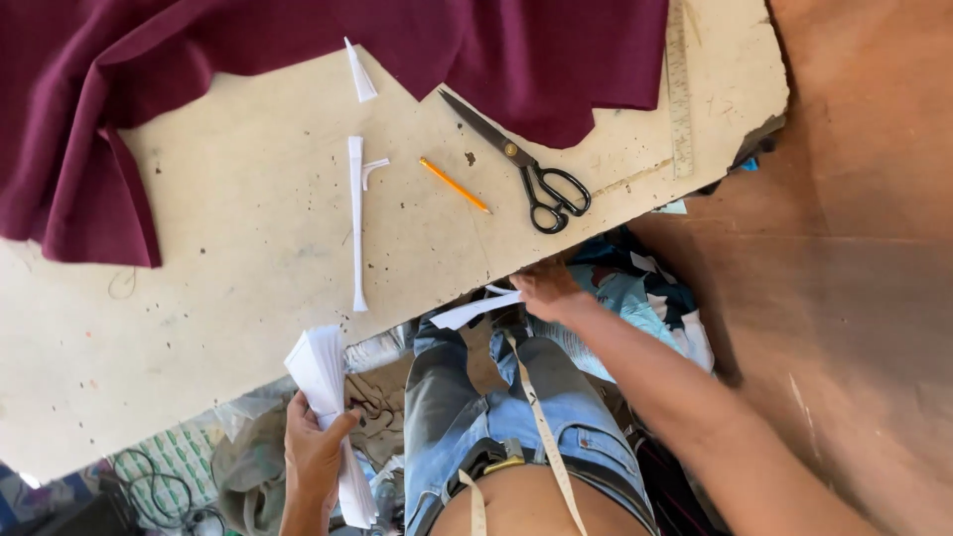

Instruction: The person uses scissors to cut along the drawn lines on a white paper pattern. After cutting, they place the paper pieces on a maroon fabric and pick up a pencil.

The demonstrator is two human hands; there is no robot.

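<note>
Left hand (316, 449) closed round folded white paper (323, 372) below table (199, 328) edge; right hand (549, 292) pinching paper strip (475, 310) there; scissors (531, 169) untouched near far edge.

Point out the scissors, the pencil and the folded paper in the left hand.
scissors (523, 164): head view, on the pivot where the blades cross.
pencil (454, 186): head view, middle of the orange shaft.
folded paper (320, 365): head view, upper white part above the left hand (314, 459).

one scissors (531, 171), one pencil (454, 186), one ruler (679, 89), one maroon cloth (248, 50), two hands (316, 457)
</note>
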